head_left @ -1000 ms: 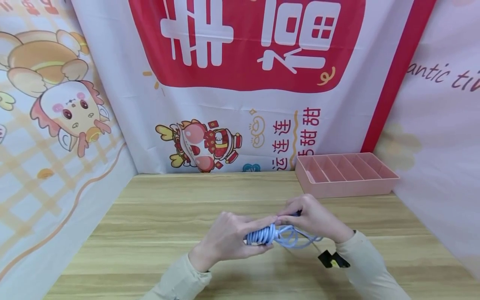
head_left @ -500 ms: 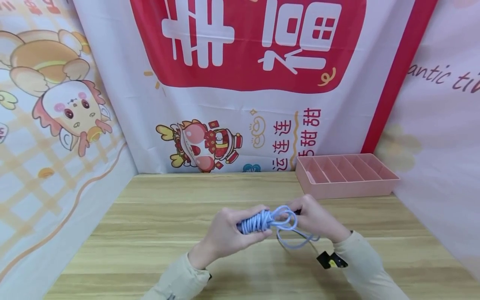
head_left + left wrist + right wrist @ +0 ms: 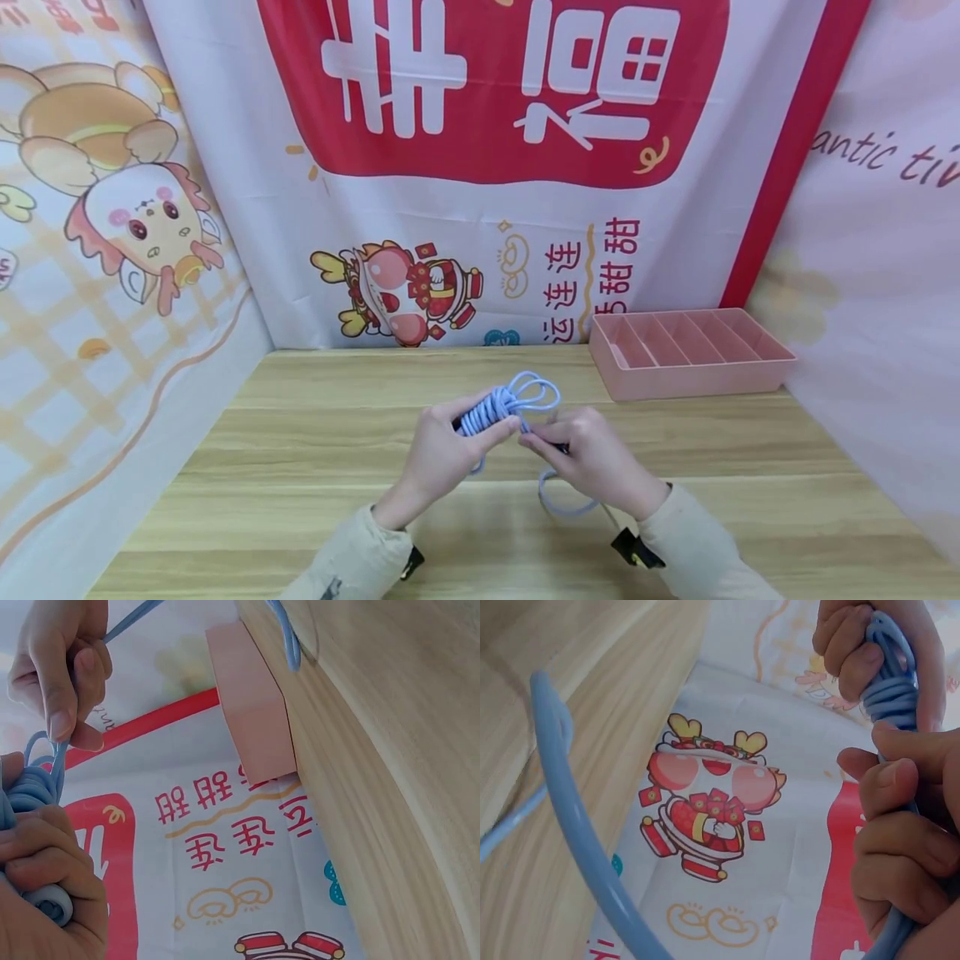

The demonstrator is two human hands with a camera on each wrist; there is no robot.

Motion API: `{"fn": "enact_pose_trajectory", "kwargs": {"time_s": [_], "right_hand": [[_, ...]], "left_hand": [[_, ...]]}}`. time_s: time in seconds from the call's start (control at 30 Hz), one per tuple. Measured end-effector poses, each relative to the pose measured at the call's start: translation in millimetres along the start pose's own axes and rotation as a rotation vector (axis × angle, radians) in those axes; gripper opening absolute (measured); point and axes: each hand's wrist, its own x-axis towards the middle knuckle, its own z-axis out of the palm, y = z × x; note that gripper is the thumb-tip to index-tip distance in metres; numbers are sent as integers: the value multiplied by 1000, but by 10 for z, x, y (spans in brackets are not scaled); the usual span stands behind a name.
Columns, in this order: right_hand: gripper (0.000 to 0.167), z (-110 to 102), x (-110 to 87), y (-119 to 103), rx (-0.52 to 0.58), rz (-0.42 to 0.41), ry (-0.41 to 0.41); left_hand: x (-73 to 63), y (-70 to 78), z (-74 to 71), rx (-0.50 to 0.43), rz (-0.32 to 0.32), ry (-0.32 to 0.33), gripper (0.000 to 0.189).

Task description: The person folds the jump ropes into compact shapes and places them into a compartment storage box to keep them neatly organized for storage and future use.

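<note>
A light blue cord (image 3: 483, 414) is wound into a tight bundle, with loose loops sticking out at its far end. My left hand (image 3: 438, 450) grips the bundle, its fingers curled round the coils in the left wrist view. Close beside the loops, my right hand (image 3: 603, 462) pinches a strand of the cord between thumb and fingers. A small dark piece shows within the right hand; its kind is unclear. From that hand a slack length of cord (image 3: 576, 832) hangs in a curve near the wooden table. The hands hide parts of the bundle.
A pink divided box (image 3: 693, 375) stands at the table's back right corner. The wooden table (image 3: 300, 500) is bordered by printed cloth walls at the back and sides. A black device (image 3: 636, 550) sits by the right wrist.
The bundle has moved away from me and tilted upward in my left hand. My right hand has come left and nearer, shifting its hold along the cord beside the loops.
</note>
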Motion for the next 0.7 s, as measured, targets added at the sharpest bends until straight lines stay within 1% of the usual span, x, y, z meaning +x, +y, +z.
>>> {"fn": "enact_pose_trajectory", "kwargs": {"time_s": [0.07, 0.13, 0.23, 0.37, 0.5, 0.6, 0.7], "right_hand": [[3, 7, 0, -33, -61, -27, 2], [4, 11, 0, -55, -104, -42, -4], [6, 21, -12, -58, -171, -40, -28], [11, 46, -40, -26, -266, -12, -72], [18, 62, -70, 18, -352, 20, -73], [12, 78, -96, 47, -397, 15, -63], [9, 96, -126, 70, -408, 5, -63]], "left_hand": [[10, 11, -8, 2, -19, 2, 45], [20, 22, -8, 9, -36, 1, 44], [28, 33, 1, 4, -67, -11, 41], [25, 46, 23, -17, -101, -37, 41], [18, 49, 29, -37, -117, -84, 40], [7, 41, 27, -61, -125, -120, 41], [-12, 29, 36, -78, -124, -161, 44]]}}
